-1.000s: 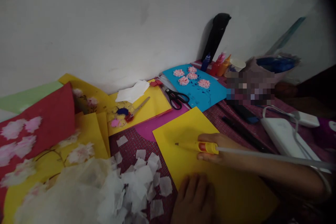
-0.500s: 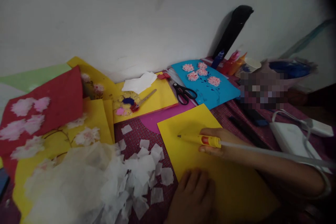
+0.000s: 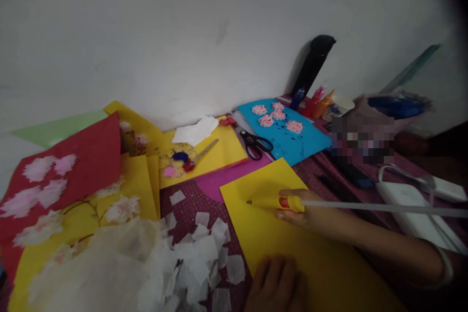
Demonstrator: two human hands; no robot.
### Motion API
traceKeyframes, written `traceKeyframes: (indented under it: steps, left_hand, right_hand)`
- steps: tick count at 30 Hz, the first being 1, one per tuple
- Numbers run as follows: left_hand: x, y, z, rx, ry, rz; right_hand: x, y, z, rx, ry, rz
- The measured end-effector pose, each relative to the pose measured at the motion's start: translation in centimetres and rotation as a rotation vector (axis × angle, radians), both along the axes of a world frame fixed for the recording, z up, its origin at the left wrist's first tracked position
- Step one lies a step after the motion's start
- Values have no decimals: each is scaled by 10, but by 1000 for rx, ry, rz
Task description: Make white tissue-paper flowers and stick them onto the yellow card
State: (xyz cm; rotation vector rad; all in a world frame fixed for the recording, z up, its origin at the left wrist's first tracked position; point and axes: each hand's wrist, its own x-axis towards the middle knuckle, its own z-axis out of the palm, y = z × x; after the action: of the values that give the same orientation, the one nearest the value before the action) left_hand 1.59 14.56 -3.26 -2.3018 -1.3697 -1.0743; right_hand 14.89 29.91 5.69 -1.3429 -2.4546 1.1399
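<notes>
Nearest the bottom edge, the left hand lies open and palm down on a yellow sheet, fingers loosely bent, with its lower part out of view. Just beside the sheet, to the left, white paper squares sit in a loose pile on a checked cloth, and a pale, filmy heap runs into them. The right hand is closed around a yellow glue gun, whose dark tip points left over the upper part of the sheet; whether it touches the paper cannot be told. A long whitish stick runs from the gun's back end above the forearm. White boxes with a cable lie to the right. Farther off on the left, a red sheet with pale flowers partly covers yellow ones. A purple sheet shows between the working sheet and another yellow sheet, which bears blue, red and pink paint blobs. Black-handled scissors lie next to a blue sheet with pink flowers. Behind it stand paint bottles and a cup, and a black case leans against the wall.
</notes>
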Motion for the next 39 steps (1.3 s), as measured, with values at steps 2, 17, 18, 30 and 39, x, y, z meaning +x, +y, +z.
traceKeyframes:
  steps: [2, 17, 18, 30, 39]
  left_hand:
    - [2, 1, -1, 16, -18, 10]
    - [-9, -1, 13, -130, 102, -70]
    - [-9, -2, 14, -151, 120, -77]
    - [-12, -3, 18, -193, 137, -91]
    - [-3, -2, 4, -99, 30, -51]
  right_hand:
    - [4, 1, -2, 42, -25, 15]
    - [2, -5, 8, 2, -66, 14]
    - [3, -5, 8, -10, -70, 25]
    - [7, -1, 9, -49, -75, 80]
    - [5, 1, 13, -68, -74, 119]
